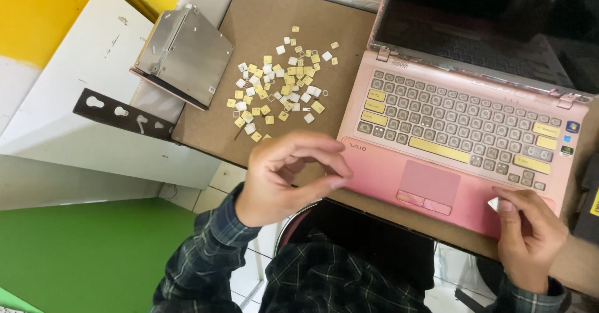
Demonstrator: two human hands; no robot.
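A brown board (pixel 262 20) serves as the worktop, set over white panels, a green floor and a yellow wall. Nearest, the left hand (pixel 287 176) is held curled above the board's front edge, thumb and forefinger brought close but nothing seen between them. The right hand (pixel 530 232) pinches a small white keycap (pixel 494 204) at the front right corner of the pink laptop (pixel 462 132). The keyboard (pixel 455 123) is largely stripped; only a few long yellowed keys remain, so key removal is judged to be well along. Careful seating or prying of single caps is called for next. Small square stickers are seen at the laptop's right edge. Farther off, loose keycaps (pixel 281 88) lie scattered, and a silver drive (pixel 184 54) rests beyond.
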